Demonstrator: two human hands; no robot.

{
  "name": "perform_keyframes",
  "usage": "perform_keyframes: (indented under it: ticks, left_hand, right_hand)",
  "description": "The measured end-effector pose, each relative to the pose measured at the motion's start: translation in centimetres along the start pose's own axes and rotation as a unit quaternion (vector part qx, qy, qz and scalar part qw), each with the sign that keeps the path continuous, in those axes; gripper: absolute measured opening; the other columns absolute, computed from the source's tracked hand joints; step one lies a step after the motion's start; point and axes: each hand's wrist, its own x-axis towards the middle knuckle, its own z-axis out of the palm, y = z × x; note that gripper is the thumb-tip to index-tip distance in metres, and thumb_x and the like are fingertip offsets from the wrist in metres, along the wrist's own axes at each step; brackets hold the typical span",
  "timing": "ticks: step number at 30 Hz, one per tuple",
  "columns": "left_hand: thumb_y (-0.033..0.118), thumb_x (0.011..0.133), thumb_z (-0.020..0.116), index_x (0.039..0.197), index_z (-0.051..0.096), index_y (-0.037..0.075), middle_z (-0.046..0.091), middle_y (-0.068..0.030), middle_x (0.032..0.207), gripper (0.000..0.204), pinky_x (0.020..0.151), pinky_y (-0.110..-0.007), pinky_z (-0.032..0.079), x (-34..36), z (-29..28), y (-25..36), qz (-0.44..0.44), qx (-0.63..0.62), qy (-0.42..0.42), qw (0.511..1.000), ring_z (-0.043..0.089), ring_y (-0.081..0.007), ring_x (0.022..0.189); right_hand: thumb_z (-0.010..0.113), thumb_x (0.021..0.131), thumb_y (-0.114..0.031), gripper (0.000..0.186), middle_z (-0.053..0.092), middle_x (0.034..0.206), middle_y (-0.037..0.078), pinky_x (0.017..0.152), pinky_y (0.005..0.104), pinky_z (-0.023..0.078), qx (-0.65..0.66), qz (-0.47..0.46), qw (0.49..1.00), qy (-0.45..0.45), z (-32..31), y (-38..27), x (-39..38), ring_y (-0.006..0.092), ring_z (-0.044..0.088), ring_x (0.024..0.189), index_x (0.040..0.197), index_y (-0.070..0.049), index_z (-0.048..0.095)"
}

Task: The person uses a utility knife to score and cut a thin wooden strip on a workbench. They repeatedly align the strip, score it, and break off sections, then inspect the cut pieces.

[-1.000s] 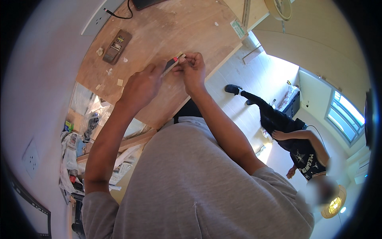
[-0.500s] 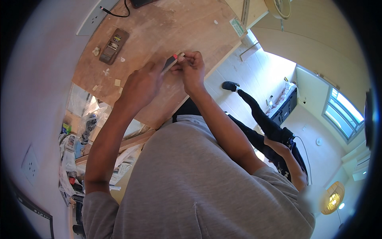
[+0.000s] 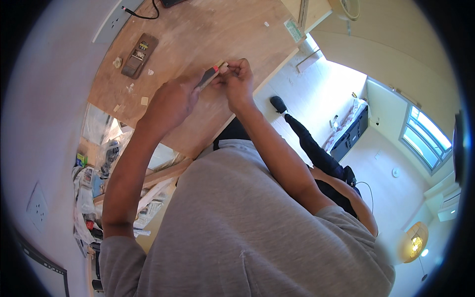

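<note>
Above the wooden board point(image 3: 198, 34), my left hand point(image 3: 170, 103) is closed around a dark, narrow tool with a red end point(image 3: 208, 75). Its exact kind is hard to make out. A pale wood strip point(image 3: 222, 65) lies along the tool and sticks out past the red end. My right hand point(image 3: 240, 85) pinches the tip of that strip between thumb and fingers. To the left on the board rests a brown wooden hand plane point(image 3: 140, 56), apart from both hands.
Small wood scraps point(image 3: 144, 101) are scattered near the board's left edge. A black cable point(image 3: 144, 18) lies at the far left. Below the board sits a clutter of bags and tools point(image 3: 96, 183). A co-worker's dark-clothed leg point(image 3: 308, 134) is at the right.
Both hands stay close together on the strip, with only a small shift and tilt of the tool. The co-worker's leg and foot have moved left, closer to the board.
</note>
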Motion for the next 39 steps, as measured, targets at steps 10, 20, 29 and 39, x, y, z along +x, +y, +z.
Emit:
perform_keyframes:
  ticks: [10, 20, 29, 39]
  left_hand:
    - [0.009, 0.098, 0.065, 0.147, 0.057, 0.009, 0.068, -0.0196, 0.112, 0.049, 0.081, -0.049, 0.057, -1.0, 1.8, -0.2, -0.012, 0.033, 0.041, 0.999, 0.07, -0.0421, 0.094]
    - [0.009, 0.098, 0.066, 0.147, 0.057, 0.01, 0.068, -0.0187, 0.109, 0.05, 0.079, -0.049, 0.057, -0.4, 0.8, -1.1, 0.025, 0.046, 0.026, 0.998, 0.07, -0.041, 0.092]
    - [0.011, 0.098, 0.064, 0.146, 0.057, 0.009, 0.069, -0.0198, 0.111, 0.048, 0.082, -0.049, 0.057, -0.1, -0.1, 0.9, -0.013, 0.074, -0.01, 0.997, 0.07, -0.041, 0.094]
    - [0.013, 0.099, 0.061, 0.145, 0.055, 0.008, 0.07, -0.022, 0.108, 0.047, 0.081, -0.053, 0.057, -0.1, 0.3, 2.5, -0.062, 0.118, -0.041, 0.99, 0.07, -0.0428, 0.097]
  right_hand:
    - [0.069, 0.099, -0.005, 0.021, 0.069, 0.1, 0.012, 0.066, 0.0306, 0.061, 0.006, -0.006, 1.0, -0.013, -0.3, 0.0, -0.1, 0.0195, 0.072, 0.075, 0.112, -0.001, 0.053]
    - [0.068, 0.1, -0.006, 0.019, 0.07, 0.099, 0.012, 0.066, 0.0302, 0.061, 0.007, -0.004, 1.0, -0.019, -0.4, 0.0, -0.1, 0.0191, 0.073, 0.075, 0.112, -0.002, 0.054]
    - [0.068, 0.1, -0.004, 0.019, 0.069, 0.1, 0.012, 0.063, 0.0288, 0.061, 0.007, -0.002, 1.0, -0.015, -0.3, 0.1, -0.1, 0.0195, 0.073, 0.075, 0.112, -0.002, 0.054]
    - [0.069, 0.099, -0.004, 0.019, 0.068, 0.099, 0.012, 0.065, 0.0312, 0.061, 0.013, 0.004, 1.0, 0.003, -0.1, 0.1, 0.0, 0.0194, 0.072, 0.072, 0.11, -0.001, 0.054]
